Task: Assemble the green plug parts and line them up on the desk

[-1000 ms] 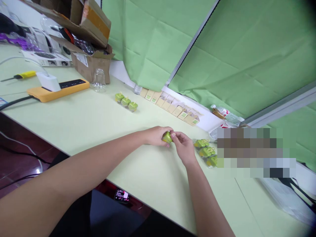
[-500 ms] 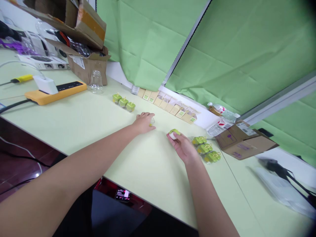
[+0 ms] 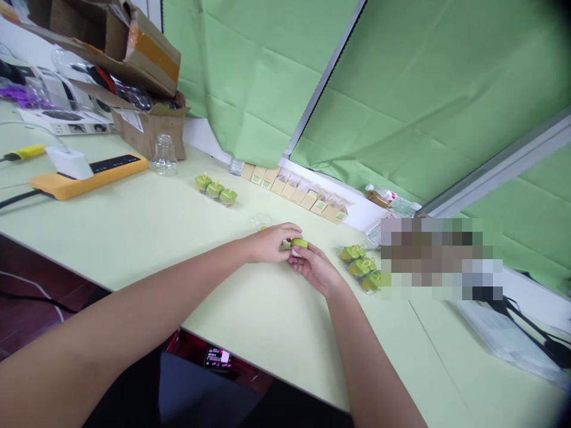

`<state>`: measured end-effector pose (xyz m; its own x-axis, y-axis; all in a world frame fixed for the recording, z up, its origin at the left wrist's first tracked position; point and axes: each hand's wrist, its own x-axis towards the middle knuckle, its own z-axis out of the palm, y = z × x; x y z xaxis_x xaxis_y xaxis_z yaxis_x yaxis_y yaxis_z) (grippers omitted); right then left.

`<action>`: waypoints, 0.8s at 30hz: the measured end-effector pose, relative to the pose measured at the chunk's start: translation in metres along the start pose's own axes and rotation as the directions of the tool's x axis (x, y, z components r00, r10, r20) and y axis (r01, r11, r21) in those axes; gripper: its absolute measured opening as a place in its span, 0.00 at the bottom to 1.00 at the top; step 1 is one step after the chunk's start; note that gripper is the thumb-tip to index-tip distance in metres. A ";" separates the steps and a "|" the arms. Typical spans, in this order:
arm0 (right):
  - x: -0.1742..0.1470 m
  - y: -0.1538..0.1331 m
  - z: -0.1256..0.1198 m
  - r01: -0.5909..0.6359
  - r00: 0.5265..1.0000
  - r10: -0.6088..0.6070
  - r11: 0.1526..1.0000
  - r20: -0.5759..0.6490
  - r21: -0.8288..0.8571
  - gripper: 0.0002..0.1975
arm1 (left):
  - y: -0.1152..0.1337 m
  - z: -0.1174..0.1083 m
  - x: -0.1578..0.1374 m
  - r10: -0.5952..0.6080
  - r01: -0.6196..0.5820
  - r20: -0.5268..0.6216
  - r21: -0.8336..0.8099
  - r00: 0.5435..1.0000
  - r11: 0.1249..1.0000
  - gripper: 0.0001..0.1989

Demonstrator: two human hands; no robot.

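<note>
Head view, our hands: our left hand [image 3: 271, 244] and our right hand [image 3: 314, 268] meet over the pale green table [image 3: 147, 226], a little past its middle, fingertips touching.
Held thing: a small green-and-white piece [image 3: 298, 245] sits between the two hands, just above the tabletop.
Right fingers: curled narrow around the piece from below and behind, thumb and forefinger pinching it.
Left fingers: bent down onto the piece's left side, tips touching it; we cannot tell whether they grip or only rest there.
Piece's lie: its green cap faces up and away from us, the white part below toward the right palm; its long axis runs roughly left to right, though most of it is hidden by fingers.
Just beyond the left hand: a small clear cup [image 3: 262, 222] lies on the table, near but apart from the knuckles.
Right of our hands: three wrapped green pieces [image 3: 359, 266] lie in a short row, close to the right wrist but not touching.
Further left: three finished green pieces [image 3: 215, 189] stand upright in a line, well apart from us.
Back edge: a row of small tan boxes [image 3: 294, 190] leans along the wall under the green cloth [image 3: 401, 89].
Far left: a yellow power strip [image 3: 89, 175], a clear glass bottle [image 3: 164, 156] and an open cardboard box [image 3: 134, 71].
</note>
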<state>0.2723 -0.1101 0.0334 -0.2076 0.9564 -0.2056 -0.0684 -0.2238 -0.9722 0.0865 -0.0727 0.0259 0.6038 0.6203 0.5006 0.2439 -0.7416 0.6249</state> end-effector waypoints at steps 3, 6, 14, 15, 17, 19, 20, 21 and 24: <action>-0.001 -0.001 -0.002 -0.023 0.998 0.023 1.000 0.057 0.002 0.14 | 0.002 -0.001 0.001 -0.018 0.017 -0.009 -0.060 1.000 0.998 0.23; -0.002 -0.001 0.000 -0.023 0.996 0.024 1.000 0.091 -0.016 0.12 | 0.005 -0.002 0.001 -0.010 0.013 0.028 -0.132 1.000 0.991 0.27; -0.004 -0.003 0.009 -0.064 0.991 0.067 0.997 0.112 -0.034 0.12 | 0.006 -0.007 0.002 -0.111 0.153 0.180 -0.243 0.977 0.958 0.29; -0.003 -0.003 0.009 -0.072 0.991 0.076 0.997 0.114 -0.038 0.12 | 0.007 -0.007 0.002 -0.110 0.154 0.183 -0.244 0.977 0.958 0.29; -0.001 -0.002 0.009 -0.081 0.989 0.087 0.995 0.117 -0.052 0.11 | 0.008 -0.007 0.003 -0.105 0.151 0.191 -0.246 0.976 0.958 0.29; 0.001 0.000 0.008 -0.084 0.990 0.090 0.994 0.110 -0.063 0.10 | 0.009 -0.007 0.003 -0.103 0.151 0.195 -0.249 0.975 0.957 0.30; 0.002 0.001 0.008 -0.083 0.991 0.090 0.994 0.102 -0.066 0.09 | 0.008 -0.007 0.003 -0.102 0.151 0.196 -0.252 0.975 0.956 0.30; 0.003 0.002 0.007 -0.081 0.992 0.087 0.995 0.094 -0.066 0.08 | 0.008 -0.006 0.003 -0.101 0.149 0.193 -0.256 0.976 0.955 0.30; 0.004 0.005 0.006 -0.076 0.991 0.083 0.995 0.101 -0.065 0.07 | 0.005 -0.004 0.004 -0.086 0.132 0.170 -0.278 0.982 0.951 0.29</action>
<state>0.2650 -0.1084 0.0285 -0.3099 0.9107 -0.2731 0.0117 -0.2835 -0.9589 0.0868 -0.0731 0.0338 0.7010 0.6294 0.3353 0.1005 -0.5527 0.8273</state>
